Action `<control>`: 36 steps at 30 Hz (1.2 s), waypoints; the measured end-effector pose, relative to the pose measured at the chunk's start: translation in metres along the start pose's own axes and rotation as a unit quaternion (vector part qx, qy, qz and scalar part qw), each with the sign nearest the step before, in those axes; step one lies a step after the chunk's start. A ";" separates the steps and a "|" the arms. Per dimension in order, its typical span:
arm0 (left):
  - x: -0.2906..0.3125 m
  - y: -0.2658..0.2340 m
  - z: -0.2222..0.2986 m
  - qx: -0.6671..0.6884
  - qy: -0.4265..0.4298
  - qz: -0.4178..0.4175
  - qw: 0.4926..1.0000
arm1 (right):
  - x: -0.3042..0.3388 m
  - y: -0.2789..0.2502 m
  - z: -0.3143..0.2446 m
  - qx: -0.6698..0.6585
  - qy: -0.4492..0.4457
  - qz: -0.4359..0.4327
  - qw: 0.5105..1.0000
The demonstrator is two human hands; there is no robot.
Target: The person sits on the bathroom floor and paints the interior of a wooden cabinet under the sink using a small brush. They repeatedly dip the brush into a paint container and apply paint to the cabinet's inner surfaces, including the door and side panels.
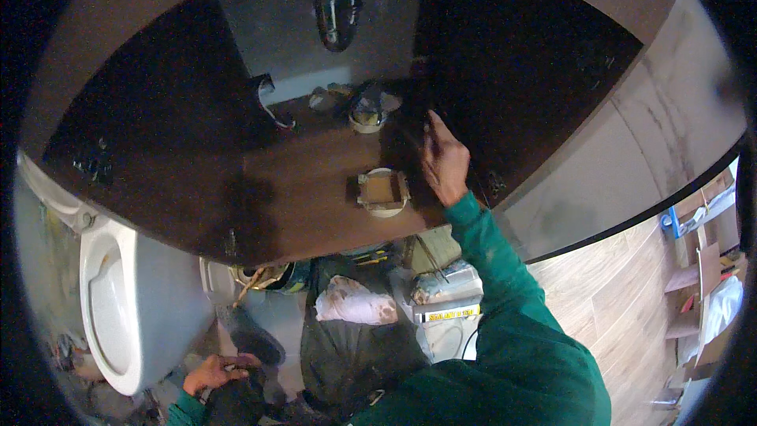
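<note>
My right hand (445,159) reaches into a dark brown cabinet (307,225), near its right side. Its fingers are drawn together toward the dark interior; what they hold, if anything, is lost in shadow. To the left of it, on the cabinet floor, lie a round white-rimmed piece (367,120) and a white ring with a square brown centre (384,191). Down at the lower left, my left hand (214,374) rests by my leg, fingers stretched out and nothing visible in them. A stained whitish cloth (356,301) lies on my lap.
A shiny drain trap (335,12) hangs at the back of the cabinet, and a white curved hose (272,104) stands left. A white toilet or bidet (114,308) is at the left. A sealant tube (448,313) lies right of my lap. Boxes (702,292) stand far right.
</note>
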State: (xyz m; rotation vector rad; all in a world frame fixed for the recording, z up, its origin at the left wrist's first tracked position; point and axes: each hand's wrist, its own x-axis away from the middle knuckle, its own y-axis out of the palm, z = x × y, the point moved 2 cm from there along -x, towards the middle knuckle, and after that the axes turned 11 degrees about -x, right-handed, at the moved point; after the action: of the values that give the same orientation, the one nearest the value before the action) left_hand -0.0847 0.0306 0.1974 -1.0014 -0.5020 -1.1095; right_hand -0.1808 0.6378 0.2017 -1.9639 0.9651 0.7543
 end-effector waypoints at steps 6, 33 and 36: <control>-0.015 0.012 -0.017 -0.077 0.126 0.010 0.989 | 0.010 -0.105 -0.060 -0.330 0.263 0.001 0.906; -0.030 0.014 -0.045 -0.172 0.174 0.032 0.969 | -0.036 -0.072 -0.072 -0.310 0.293 -0.351 0.834; -0.030 0.015 -0.045 -0.202 0.146 0.028 0.968 | -0.035 -0.068 -0.072 -0.299 0.298 -0.368 0.829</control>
State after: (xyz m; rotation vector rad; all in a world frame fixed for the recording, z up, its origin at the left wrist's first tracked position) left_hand -0.0891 0.0081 0.1462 -1.1682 -0.0051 -1.3113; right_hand -0.1311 0.6148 0.2918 -2.9421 0.1821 -0.0541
